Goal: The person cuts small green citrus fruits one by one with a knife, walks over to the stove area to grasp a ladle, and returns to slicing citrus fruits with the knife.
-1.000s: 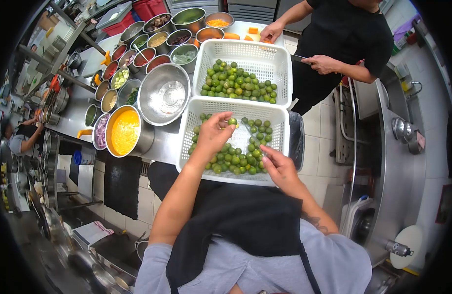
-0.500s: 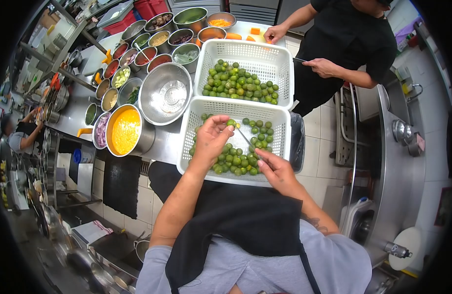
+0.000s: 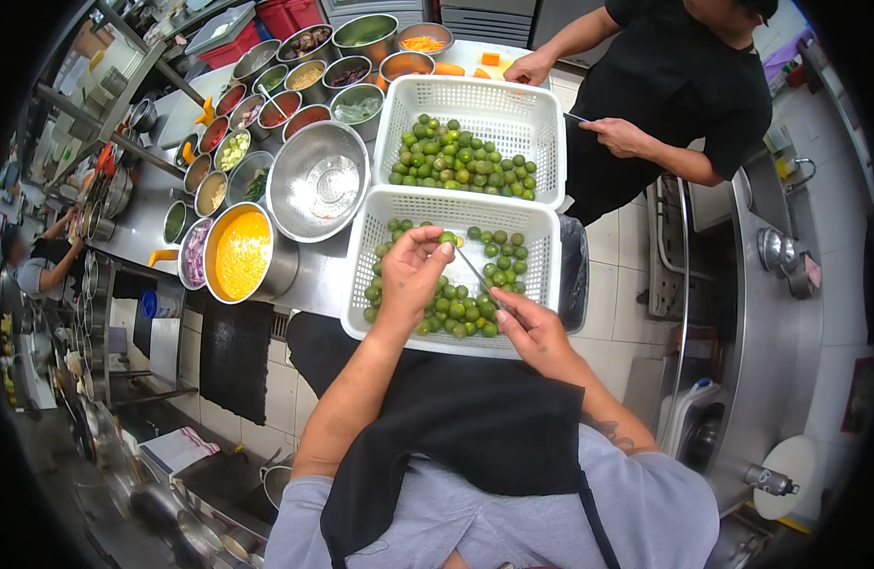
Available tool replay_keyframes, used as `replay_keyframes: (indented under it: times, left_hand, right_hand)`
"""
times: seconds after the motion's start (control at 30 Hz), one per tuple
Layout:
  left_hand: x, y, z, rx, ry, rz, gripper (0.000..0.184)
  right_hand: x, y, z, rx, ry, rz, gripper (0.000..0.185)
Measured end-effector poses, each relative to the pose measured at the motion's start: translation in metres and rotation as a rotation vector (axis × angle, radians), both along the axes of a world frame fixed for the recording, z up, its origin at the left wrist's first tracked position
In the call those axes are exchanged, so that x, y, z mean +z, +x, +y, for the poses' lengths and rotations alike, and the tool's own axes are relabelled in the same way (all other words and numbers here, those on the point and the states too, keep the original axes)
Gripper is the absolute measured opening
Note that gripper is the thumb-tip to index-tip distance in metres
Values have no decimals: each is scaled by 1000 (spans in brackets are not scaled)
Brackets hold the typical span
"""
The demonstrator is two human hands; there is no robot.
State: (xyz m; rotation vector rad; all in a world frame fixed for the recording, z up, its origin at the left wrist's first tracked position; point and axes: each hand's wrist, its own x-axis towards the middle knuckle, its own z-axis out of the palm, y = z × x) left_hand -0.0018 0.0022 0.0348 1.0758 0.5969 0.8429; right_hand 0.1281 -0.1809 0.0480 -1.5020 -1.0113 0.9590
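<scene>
My left hand (image 3: 416, 270) pinches a lime (image 3: 446, 238) between thumb and fingertips, above the nearer white basket (image 3: 361, 284). A paler yellow-green patch shows on this lime's right side. In my right hand (image 3: 534, 327) is a knife (image 3: 475, 271), closed on by thumb and fingers. Its thin blade slants up and left, and the tip is at or very close to the lime. Loose green limes (image 3: 461, 311) lie in the basket beneath both hands. A second white basket (image 3: 391, 123), just beyond, holds more limes (image 3: 465, 161) in a pile.
Left of the baskets stand a metal colander (image 3: 300, 204), a pot of orange-yellow liquid (image 3: 240, 251) and several metal bowls of cut food. Across the table a person in black (image 3: 679, 95) holds a knife beside orange pieces (image 3: 491, 59). A black bin bag (image 3: 574, 275) hangs at right.
My hands, the lime and the knife stay almost in place. The co-worker's hand at the orange pieces has shifted slightly left.
</scene>
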Motion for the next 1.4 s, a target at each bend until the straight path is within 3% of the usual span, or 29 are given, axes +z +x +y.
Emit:
replay_keyframes:
  times: [0.57,0.83,1.07,1.2,1.33,1.4]
  left_hand:
    - [-21,5,-23,75,107,-36,25]
    - [-19,-2,-18,-20,-167,39,24]
    - [-17,1,-26,-39,-157,-16,24]
    - [-32,6,5,-1,-57,110,26]
    - [-4,41,42,27,24,159,31]
    - [19,61,53,135,306,66,29]
  right_hand:
    - [-11,-8,9,-47,32,-3,33]
    - [-8,-7,12,-49,21,-55,33]
    - [-9,-5,12,-54,36,-89,33]
    - [-1,-4,4,-51,40,-93,34]
    - [1,7,-4,-113,-34,-16,34]
    - [2,11,-7,-145,-3,-15,35]
